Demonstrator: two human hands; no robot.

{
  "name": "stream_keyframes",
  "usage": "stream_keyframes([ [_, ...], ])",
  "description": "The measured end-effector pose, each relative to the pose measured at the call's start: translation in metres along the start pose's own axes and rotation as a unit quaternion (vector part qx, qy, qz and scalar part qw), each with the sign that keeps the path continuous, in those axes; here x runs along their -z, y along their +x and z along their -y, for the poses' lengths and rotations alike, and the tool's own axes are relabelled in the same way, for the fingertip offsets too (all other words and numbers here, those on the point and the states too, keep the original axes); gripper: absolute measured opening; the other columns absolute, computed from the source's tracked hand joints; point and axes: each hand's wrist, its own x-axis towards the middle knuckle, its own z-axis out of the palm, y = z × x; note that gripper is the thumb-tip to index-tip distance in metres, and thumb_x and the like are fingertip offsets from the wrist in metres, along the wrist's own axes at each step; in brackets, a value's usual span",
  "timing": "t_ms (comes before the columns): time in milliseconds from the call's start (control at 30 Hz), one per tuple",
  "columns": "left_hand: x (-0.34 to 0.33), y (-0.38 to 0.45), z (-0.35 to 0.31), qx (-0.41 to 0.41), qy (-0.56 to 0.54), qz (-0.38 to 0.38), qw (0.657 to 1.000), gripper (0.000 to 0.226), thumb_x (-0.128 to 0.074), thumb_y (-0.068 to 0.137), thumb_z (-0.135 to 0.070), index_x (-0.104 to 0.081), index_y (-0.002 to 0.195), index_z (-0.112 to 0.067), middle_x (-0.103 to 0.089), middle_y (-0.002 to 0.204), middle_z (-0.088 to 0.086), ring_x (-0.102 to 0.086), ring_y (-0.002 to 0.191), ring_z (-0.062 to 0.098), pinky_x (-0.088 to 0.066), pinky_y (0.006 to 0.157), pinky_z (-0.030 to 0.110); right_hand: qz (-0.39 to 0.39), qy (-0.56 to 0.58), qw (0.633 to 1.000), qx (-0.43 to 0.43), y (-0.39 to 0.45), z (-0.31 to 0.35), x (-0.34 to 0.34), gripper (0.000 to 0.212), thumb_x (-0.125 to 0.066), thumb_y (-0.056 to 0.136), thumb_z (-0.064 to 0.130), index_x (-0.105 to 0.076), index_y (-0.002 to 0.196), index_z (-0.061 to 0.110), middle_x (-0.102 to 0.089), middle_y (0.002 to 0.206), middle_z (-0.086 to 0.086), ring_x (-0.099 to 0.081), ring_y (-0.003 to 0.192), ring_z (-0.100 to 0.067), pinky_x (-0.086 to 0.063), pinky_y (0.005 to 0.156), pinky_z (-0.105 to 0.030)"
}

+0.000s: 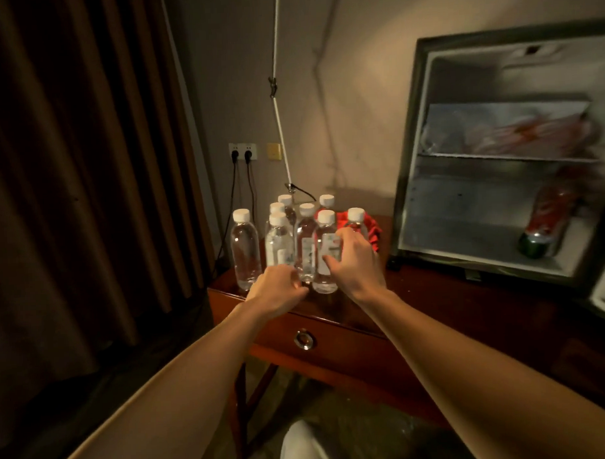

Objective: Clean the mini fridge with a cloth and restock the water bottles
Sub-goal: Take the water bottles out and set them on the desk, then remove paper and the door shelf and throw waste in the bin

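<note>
Here eight water bottles (245, 246) stand; right hand (352, 258) grips one.

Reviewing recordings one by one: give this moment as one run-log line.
phase: restock | left hand: at bottles' base | right hand: grips front bottle | mini fridge: open | red cloth: behind bottles

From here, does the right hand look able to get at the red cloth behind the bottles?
Probably yes. The right hand is curled around a front bottle, so it must let go first. The red cloth lies just behind it, and its right side shows uncovered beside the fridge.
</note>
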Motion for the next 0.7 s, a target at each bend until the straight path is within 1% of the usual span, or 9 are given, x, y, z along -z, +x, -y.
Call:
stream_keyframes([
  [67, -0.013, 0.002, -0.034, -0.035, -0.014, 0.006, 0.999, 0.016, -0.068, 0.080, -0.037, -0.067, 0.080, -0.021, -0.068, 0.082, -0.002, -0.066, 0.081, 0.019, -0.054, 0.072, 0.034, -0.010, -0.005, 1.000, -0.020, -0.003, -0.017, 0.027, 0.026, -0.060, 0.085, 0.038, -0.054, 0.100, 0.017, -0.060, 0.100, -0.006, -0.059, 0.090, -0.027, -0.047, 0.073, -0.037],
  [100, -0.020, 0.004, -0.051, -0.050, -0.022, 0.007, 0.998, 0.018, -0.067, 0.078, -0.038, -0.069, 0.081, -0.020, -0.070, 0.083, 0.000, -0.067, 0.082, 0.020, -0.055, 0.073, 0.035, -0.020, -0.012, 0.999, -0.033, -0.005, -0.028, 0.040, 0.025, -0.060, 0.085, 0.037, -0.055, 0.100, 0.017, -0.060, 0.100, -0.006, -0.059, 0.090, -0.028, -0.046, 0.072, -0.036],
  [167, -0.036, 0.007, -0.088, -0.082, -0.037, 0.009, 0.996, 0.013, -0.068, 0.079, -0.035, -0.069, 0.078, -0.022, -0.073, 0.085, 0.004, -0.068, 0.085, 0.022, -0.055, 0.075, 0.036, -0.039, -0.037, 0.997, -0.057, -0.008, -0.052, 0.067, 0.027, -0.061, 0.085, 0.031, -0.056, 0.107, 0.016, -0.062, 0.105, -0.009, -0.060, 0.098, -0.031, -0.045, 0.077, -0.037],
  [267, -0.061, 0.010, -0.141, -0.123, -0.065, 0.016, 0.990, 0.012, -0.068, 0.081, -0.032, -0.072, 0.084, -0.021, -0.074, 0.087, 0.004, -0.068, 0.086, 0.020, -0.054, 0.077, 0.035, -0.059, -0.076, 0.990, -0.105, -0.013, -0.092, 0.107, 0.037, -0.063, 0.087, 0.028, -0.054, 0.120, 0.013, -0.061, 0.117, -0.011, -0.058, 0.108, -0.030, -0.045, 0.084, -0.035],
  [333, -0.080, 0.015, -0.170, -0.145, -0.074, 0.026, 0.986, 0.019, -0.066, 0.079, -0.035, -0.072, 0.090, -0.021, -0.073, 0.091, 0.002, -0.068, 0.090, 0.020, -0.054, 0.079, 0.035, -0.074, -0.083, 0.983, -0.143, -0.016, -0.119, 0.131, 0.039, -0.064, 0.089, 0.029, -0.052, 0.123, 0.014, -0.061, 0.120, -0.009, -0.058, 0.109, -0.027, -0.046, 0.083, -0.034],
  [433, -0.105, 0.026, -0.205, -0.160, -0.090, 0.034, 0.982, 0.038, -0.059, 0.070, -0.046, -0.071, 0.098, -0.024, -0.073, 0.098, 0.002, -0.067, 0.093, 0.023, -0.055, 0.082, 0.039, -0.088, -0.088, 0.974, -0.189, -0.016, -0.155, 0.159, 0.041, -0.064, 0.090, 0.030, -0.051, 0.125, 0.013, -0.059, 0.120, -0.008, -0.057, 0.109, -0.026, -0.044, 0.079, -0.031],
  [533, -0.120, 0.042, -0.237, -0.174, -0.106, 0.033, 0.978, 0.035, -0.061, 0.072, -0.041, -0.070, 0.102, -0.024, -0.073, 0.097, 0.002, -0.068, 0.092, 0.023, -0.055, 0.080, 0.039, -0.103, -0.099, 0.964, -0.222, -0.006, -0.183, 0.178, 0.046, -0.064, 0.090, 0.031, -0.049, 0.129, 0.013, -0.059, 0.125, -0.009, -0.056, 0.114, -0.027, -0.047, 0.086, -0.036],
  [600, -0.129, 0.058, -0.254, -0.187, -0.106, 0.031, 0.976, 0.032, -0.066, 0.079, -0.032, -0.068, 0.110, -0.021, -0.072, 0.105, 0.002, -0.067, 0.099, 0.021, -0.054, 0.083, 0.036, -0.113, -0.105, 0.958, -0.240, 0.004, -0.201, 0.185, 0.050, -0.064, 0.090, 0.032, -0.046, 0.133, 0.013, -0.057, 0.128, -0.009, -0.053, 0.118, -0.028, -0.046, 0.090, -0.037],
  [700, -0.141, 0.088, -0.272, -0.194, -0.115, 0.028, 0.974, 0.042, -0.067, 0.085, -0.028, -0.061, 0.125, -0.019, -0.066, 0.123, 0.000, -0.063, 0.109, 0.019, -0.053, 0.090, 0.036, -0.145, -0.097, 0.951, -0.256, 0.022, -0.221, 0.191, 0.065, -0.066, 0.088, 0.031, -0.035, 0.142, 0.013, -0.052, 0.135, -0.011, -0.050, 0.122, -0.030, -0.045, 0.093, -0.039],
])
